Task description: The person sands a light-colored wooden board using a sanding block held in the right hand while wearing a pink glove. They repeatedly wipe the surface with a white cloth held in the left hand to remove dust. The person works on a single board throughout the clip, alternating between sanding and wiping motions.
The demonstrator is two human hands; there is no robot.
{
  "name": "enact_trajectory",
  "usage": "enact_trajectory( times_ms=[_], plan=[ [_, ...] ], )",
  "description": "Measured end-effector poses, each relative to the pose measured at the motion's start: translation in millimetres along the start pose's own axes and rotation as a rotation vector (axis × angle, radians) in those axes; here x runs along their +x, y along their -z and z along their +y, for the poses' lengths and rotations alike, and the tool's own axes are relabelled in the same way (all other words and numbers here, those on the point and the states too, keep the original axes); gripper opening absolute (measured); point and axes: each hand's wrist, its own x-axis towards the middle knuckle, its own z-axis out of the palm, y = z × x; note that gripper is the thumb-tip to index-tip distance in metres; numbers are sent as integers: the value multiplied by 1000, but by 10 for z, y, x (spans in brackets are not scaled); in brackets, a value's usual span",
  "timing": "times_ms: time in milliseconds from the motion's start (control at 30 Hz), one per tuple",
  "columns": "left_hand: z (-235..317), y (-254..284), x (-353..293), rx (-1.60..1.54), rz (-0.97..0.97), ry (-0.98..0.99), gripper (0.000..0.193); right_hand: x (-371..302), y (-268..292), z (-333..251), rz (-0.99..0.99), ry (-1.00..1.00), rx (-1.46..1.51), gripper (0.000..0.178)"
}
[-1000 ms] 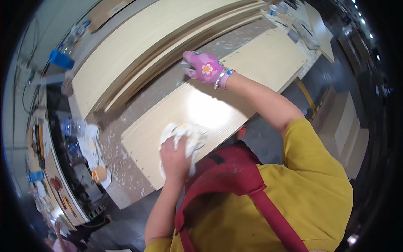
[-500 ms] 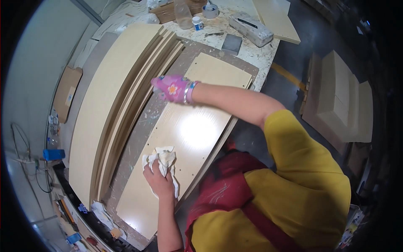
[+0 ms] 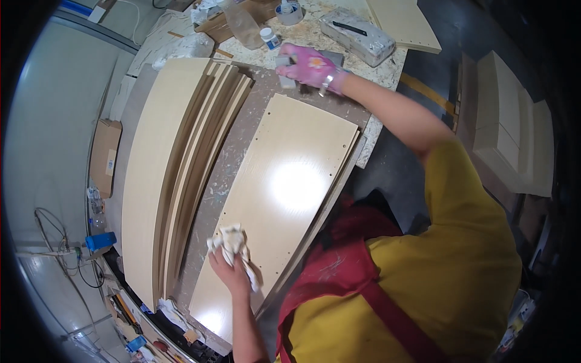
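Observation:
My left hand point(image 3: 232, 273), bare, is closed on a crumpled white cloth point(image 3: 231, 243). The cloth lies against the near part of a pale, glossy wooden panel point(image 3: 266, 175) with small holes along its long edges. Beyond the panel's far end, my right hand point(image 3: 311, 65), in a pink flowered glove, grips a small grey block point(image 3: 286, 78), perhaps a sanding sponge. The glove hides part of it. Another flat grey block point(image 3: 333, 57) shows just behind the glove, on the bench.
Several pale boards point(image 3: 160, 157) stand close together left of the panel. At the back of the bench are a white-capped bottle point(image 3: 270, 38), a clear plastic bottle point(image 3: 241, 24), a tape roll point(image 3: 289, 13) and a wrapped block point(image 3: 357, 37) with a black knife on it.
My right hand has moved from over the panel's left edge to the far right, past its far end, with the grey block. My left hand stays on the cloth. The whole view has shifted slightly.

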Motion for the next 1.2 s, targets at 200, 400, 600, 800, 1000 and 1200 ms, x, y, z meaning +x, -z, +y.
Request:
enact_trajectory(
  times_ms=[200,400,600,800,1000,1200],
  plan=[
    [1471,-488,1757,-395,-94,-381,41,-1471,-324,-189,-538,-71,696,33],
    [2422,-1611,2491,-42,-275,-631,43,-1627,-593,-211,-495,-112,815,31],
    [2282,-1418,2928,-44,-180,-419,33,-1612,-625,-154,-384,-75,822,34],
    [1897,-1389,2262,-108,-71,-336,34,-1636,-658,-214,-316,-289,866,34],
    [733,-743,1599,-38,-70,-116,30,-1662,-863,-69,-164,-38,676,31],
    [-707,-35,675,90,108,29,34,-1680,-862,30,-191,-74,794,37]
  ],
)
